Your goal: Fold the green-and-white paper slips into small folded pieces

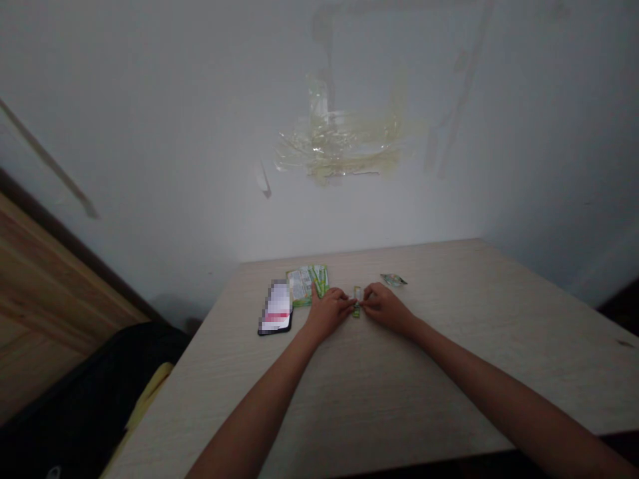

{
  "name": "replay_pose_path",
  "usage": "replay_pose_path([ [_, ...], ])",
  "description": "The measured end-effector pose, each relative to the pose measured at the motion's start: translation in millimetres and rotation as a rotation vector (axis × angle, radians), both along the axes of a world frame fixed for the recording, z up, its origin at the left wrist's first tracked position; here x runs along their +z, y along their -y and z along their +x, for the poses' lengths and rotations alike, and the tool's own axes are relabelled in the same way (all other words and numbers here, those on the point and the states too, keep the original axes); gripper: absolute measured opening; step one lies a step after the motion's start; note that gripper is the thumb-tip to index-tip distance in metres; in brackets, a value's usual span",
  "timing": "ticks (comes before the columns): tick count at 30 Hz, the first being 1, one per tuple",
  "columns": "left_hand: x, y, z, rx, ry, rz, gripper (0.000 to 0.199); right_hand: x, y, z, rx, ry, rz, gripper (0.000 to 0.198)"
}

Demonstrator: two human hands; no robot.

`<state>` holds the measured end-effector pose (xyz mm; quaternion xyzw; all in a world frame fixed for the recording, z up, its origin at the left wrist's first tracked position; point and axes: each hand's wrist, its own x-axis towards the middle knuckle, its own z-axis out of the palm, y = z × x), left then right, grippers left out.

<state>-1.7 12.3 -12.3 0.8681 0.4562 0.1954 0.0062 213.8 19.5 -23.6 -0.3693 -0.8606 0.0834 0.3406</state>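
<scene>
Between my two hands is a small green and white packet [357, 293], too small to make out in detail. The fingertips of my left hand [329, 311] are closed at its left edge, the thumb raised toward a flat green and white printed packet [302, 286]. From the other side, my right hand [387, 307] pinches the small packet's right edge with bent fingers. Another small silvery-green packet [394, 280] lies just beyond the right hand. A phone [276, 311] with a lit, partly blurred screen lies left of the left hand, against the printed packet.
The pale wooden table [399, 399] meets a grey wall [200, 133] at the back, where shiny clear tape [344, 143] is stuck. At the left, beyond the table edge, are a dark bag-like shape [100, 386], yellow cloth [150, 392] and wooden panelling [60, 279].
</scene>
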Motion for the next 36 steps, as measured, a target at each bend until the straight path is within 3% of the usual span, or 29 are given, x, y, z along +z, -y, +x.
replay_pose_path([
  [25,-1.3,0,-1,-0.001,-0.023,0.006,0.025,7,9,3,0.254,-0.025,0.008,0.010],
  [36,-2.8,0,-1,0.000,0.020,-0.020,0.025,3,6,5,0.241,-0.075,-0.047,0.008],
])
